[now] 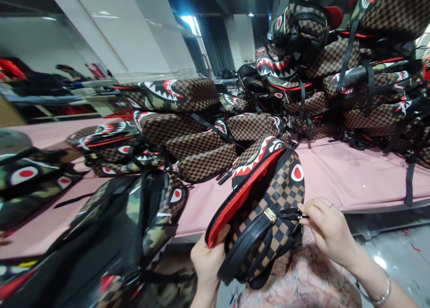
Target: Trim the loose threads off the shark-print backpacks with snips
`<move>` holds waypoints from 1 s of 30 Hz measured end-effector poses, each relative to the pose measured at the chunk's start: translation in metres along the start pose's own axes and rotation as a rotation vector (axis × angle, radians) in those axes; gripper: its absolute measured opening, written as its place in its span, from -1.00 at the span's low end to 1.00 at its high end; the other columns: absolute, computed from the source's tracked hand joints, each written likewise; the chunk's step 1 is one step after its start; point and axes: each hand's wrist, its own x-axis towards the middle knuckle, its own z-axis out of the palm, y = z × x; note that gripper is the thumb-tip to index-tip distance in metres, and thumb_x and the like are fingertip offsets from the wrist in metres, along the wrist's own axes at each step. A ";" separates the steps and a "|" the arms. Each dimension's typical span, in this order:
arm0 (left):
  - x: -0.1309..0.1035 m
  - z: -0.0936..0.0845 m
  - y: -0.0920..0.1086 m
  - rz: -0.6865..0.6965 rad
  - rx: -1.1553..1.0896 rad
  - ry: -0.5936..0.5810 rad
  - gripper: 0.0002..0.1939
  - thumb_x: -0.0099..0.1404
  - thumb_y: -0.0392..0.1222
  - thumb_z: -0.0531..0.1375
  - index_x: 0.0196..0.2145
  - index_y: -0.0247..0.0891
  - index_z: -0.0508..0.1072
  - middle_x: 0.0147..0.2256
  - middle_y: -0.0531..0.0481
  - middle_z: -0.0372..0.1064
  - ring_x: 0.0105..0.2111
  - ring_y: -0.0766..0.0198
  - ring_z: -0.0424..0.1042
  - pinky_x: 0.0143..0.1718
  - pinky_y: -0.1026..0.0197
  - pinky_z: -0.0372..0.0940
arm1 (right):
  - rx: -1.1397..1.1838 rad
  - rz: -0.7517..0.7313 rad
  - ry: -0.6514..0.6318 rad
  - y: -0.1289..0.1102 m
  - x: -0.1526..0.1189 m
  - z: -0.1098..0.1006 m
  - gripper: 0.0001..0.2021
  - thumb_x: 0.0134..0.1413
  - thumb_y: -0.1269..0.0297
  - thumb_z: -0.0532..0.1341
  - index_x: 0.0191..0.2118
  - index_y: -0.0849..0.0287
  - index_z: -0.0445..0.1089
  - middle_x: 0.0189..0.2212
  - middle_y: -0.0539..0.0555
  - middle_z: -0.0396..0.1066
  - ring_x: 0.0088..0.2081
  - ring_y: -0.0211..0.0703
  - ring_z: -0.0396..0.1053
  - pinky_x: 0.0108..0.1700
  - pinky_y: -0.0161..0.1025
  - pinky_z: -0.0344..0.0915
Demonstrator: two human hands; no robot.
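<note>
A brown-and-black checkered backpack (282, 194) with a white-toothed shark mouth, a red-and-white eye and red lining is tilted in front of me at the table's front edge. My left hand (210, 258) grips its lower left edge, with the thumb over the red lining. On the right, my right hand (322, 223) pinches a thin black cord (291, 215) that runs from beside a small gold plate (270, 215) on the bag. A thick black handle (242, 243) curves along the bag's near side.
Stacked checkered shark backpacks (201, 133) stand behind on the pink table (336, 173), with a taller pile (336, 75) at the right. A black-backed backpack (101, 227) lies close on the left, near camouflage bags (27, 178). A person (69, 71) is far back left.
</note>
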 end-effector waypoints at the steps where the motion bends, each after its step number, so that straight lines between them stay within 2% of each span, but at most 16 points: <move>1: 0.000 0.000 0.000 -0.001 0.001 -0.003 -0.83 -0.17 -0.17 0.28 -0.57 -0.34 0.49 -0.61 0.05 0.39 -0.58 0.30 0.29 -0.54 0.30 0.23 | -0.002 -0.003 -0.005 0.000 0.000 0.000 -0.83 0.19 0.39 0.00 -0.18 0.22 0.30 -0.35 0.13 0.32 -0.31 -0.12 0.25 -0.31 -0.21 0.24; 14: -0.005 0.005 0.006 0.012 0.054 0.002 -0.77 -0.11 -0.10 0.28 -0.55 -0.35 0.48 -0.63 0.06 0.33 -0.61 0.32 0.25 -0.57 0.28 0.23 | -0.019 -0.084 0.009 0.010 0.002 0.002 -0.83 0.17 0.40 0.04 -0.16 0.23 0.32 -0.37 0.12 0.35 -0.32 -0.15 0.28 -0.31 -0.24 0.24; 19: -0.003 0.007 0.005 0.030 0.085 0.023 -0.74 -0.12 -0.07 0.29 -0.54 -0.34 0.50 -0.61 0.05 0.37 -0.60 0.29 0.28 -0.54 0.25 0.27 | 0.056 -0.070 -0.022 0.017 0.005 0.000 -0.85 0.18 0.39 0.02 -0.27 0.20 0.34 -0.41 0.09 0.35 -0.36 -0.17 0.27 -0.33 -0.24 0.23; 23: -0.001 0.003 0.000 0.071 0.146 0.019 -0.72 -0.11 -0.04 0.28 -0.51 -0.33 0.52 -0.59 0.02 0.42 -0.58 0.24 0.34 -0.51 0.22 0.31 | 0.220 -0.032 0.004 0.021 0.002 0.000 -0.88 0.17 0.38 0.04 -0.25 0.19 0.32 -0.40 0.09 0.35 -0.35 -0.18 0.29 -0.31 -0.23 0.25; 26: 0.001 -0.003 -0.007 0.117 0.199 -0.011 -0.73 -0.10 -0.04 0.27 -0.50 -0.32 0.53 -0.55 -0.02 0.47 -0.54 0.17 0.40 -0.45 0.20 0.35 | 0.438 0.115 0.097 0.026 -0.007 0.005 -0.88 0.16 0.34 0.07 -0.21 0.16 0.31 -0.38 0.06 0.35 -0.35 -0.19 0.32 -0.30 -0.25 0.29; 28: 0.003 -0.009 -0.012 0.170 0.220 -0.071 -0.76 -0.06 -0.08 0.25 -0.47 -0.30 0.54 -0.48 -0.05 0.50 -0.48 0.12 0.45 -0.38 0.17 0.37 | 0.562 0.312 0.215 0.033 -0.015 0.011 -0.86 0.14 0.28 0.09 -0.19 0.15 0.31 -0.36 0.05 0.35 -0.33 -0.21 0.33 -0.30 -0.28 0.31; 30: 0.005 -0.015 -0.015 0.248 0.236 -0.178 -0.79 -0.03 -0.14 0.22 -0.43 -0.28 0.55 -0.42 -0.07 0.52 -0.41 0.10 0.48 -0.31 0.16 0.38 | 0.674 0.530 0.340 0.044 -0.024 0.020 -0.82 0.11 0.19 0.12 -0.20 0.15 0.31 -0.33 0.05 0.36 -0.32 -0.24 0.34 -0.30 -0.33 0.32</move>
